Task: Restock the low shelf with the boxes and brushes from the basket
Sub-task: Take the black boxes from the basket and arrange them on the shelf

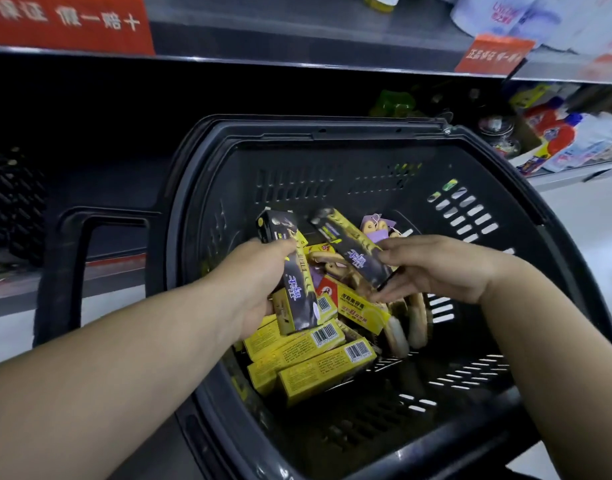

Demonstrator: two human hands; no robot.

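Fingers of my left hand (257, 284) are curled round a small stack of black boxes (297, 289), long axis pointing away from me toward the low shelf (117, 188), the dark bay beyond the basket (366, 128) and to its left. My right hand (436, 271) pinches a single black box (353, 254) by its near end, slanted up-left. Yellow boxes (318, 368) and brushes (415, 320) lie beneath both hands. I judge my left nearer the shelf.

Dim, cool light leaves the low grey shelf (117, 174) nearly black. Wide-angle distortion bows the black plastic basket (332, 131); the white packages (539, 19) at top right are blurred.
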